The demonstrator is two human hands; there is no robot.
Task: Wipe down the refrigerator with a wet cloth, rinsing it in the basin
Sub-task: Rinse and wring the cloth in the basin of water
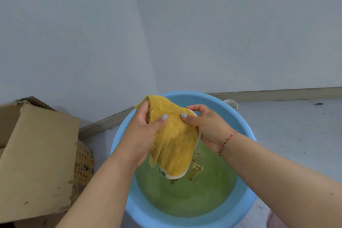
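Yellow terry makes up the cloth, which hangs above a blue plastic basin on the floor, held up between 2 bare hands. The left hand grips the cloth's upper left part, its fingers curled behind the fabric and its thumb pressed across the front; the right hand pinches the upper right edge, thumb on the front face and fingers folded round the white-trimmed border. Held this way, the cloth is stretched a little between the 2 grips while its lower corner dangles close over the greenish water, so any drips would fall back into the basin rather than onto the floor. Whether that corner touches the water I cannot tell. By my reading this is the rinsing step: the hands look placed either to rub the fabric against itself or to start wringing it, and the wiping itself cannot be judged, since no refrigerator is in view. A red string bracelet circles the right wrist. A cardboard box stands just beside the basin on the left, and a pale cup-like rim peeks out behind the basin's far edge, near the skirting of the grey wall.
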